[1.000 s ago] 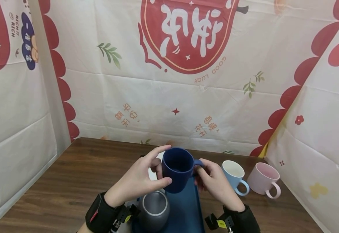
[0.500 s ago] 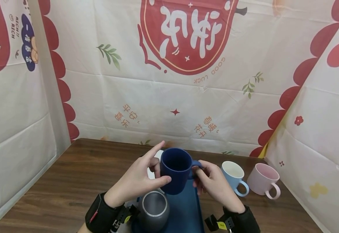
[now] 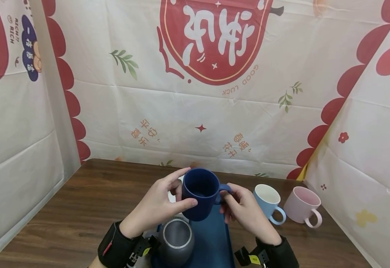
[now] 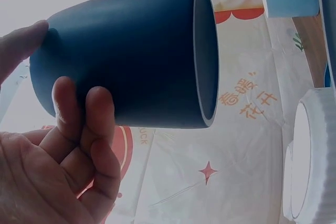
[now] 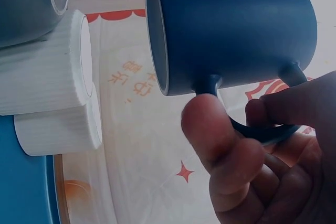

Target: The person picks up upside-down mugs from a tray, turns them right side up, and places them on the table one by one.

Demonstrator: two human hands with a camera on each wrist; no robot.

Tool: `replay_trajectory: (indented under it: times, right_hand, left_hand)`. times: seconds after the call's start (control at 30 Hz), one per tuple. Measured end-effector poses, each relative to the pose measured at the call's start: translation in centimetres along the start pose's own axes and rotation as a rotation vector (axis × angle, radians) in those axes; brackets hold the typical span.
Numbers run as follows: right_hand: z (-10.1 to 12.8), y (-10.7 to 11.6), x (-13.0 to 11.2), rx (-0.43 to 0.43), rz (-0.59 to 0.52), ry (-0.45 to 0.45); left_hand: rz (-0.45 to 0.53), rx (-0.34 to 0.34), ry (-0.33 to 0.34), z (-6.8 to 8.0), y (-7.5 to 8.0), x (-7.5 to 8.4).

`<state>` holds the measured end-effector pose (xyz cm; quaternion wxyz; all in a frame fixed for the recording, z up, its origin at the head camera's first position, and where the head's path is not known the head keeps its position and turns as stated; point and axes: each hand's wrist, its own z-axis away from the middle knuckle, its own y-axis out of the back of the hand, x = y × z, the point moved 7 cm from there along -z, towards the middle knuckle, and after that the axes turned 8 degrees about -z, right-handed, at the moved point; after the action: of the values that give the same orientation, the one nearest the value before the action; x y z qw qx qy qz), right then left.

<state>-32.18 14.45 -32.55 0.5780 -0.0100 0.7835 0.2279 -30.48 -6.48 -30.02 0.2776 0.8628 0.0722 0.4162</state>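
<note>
The navy mug (image 3: 199,193) is held upright in the air above the far end of the blue tray (image 3: 211,238), between both hands. The left hand (image 3: 158,204) cups the body: thumb across the near wall, index finger hooked at the far rim, remaining fingers curled against the far left side. The right hand (image 3: 245,208) pinches the handle (image 5: 262,129), thumb on its outer face and fingers curled under the loop.

A steady hold probably depends on keeping the rim level and the left fingers on the wall, not inside the mouth. The grey mug (image 3: 176,242) stands on the tray just near of the navy mug, and white ribbed cups (image 5: 52,87) lie behind the left hand; lowering the mug would call for clearance from both. The light blue mug (image 3: 267,203) and pink mug (image 3: 303,206) stand on the table (image 3: 81,208) to the right.

Compared with half a second ago, the navy mug sits slightly farther left and higher, and the left index finger has closed onto the rim.
</note>
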Motion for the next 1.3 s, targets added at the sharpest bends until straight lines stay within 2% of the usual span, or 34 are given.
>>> replay_trajectory:
  times: [0.9, 1.3]
  right_hand:
    - [0.17, -0.27, -0.32, -0.024, -0.016, 0.0]
    - [0.12, -0.26, -0.15, -0.046, -0.029, -0.014]
  left_hand:
    - [-0.022, 0.03, -0.019, 0.02, 0.2, 0.3]
    - [-0.024, 0.022, -0.006, 0.07, 0.01, 0.07]
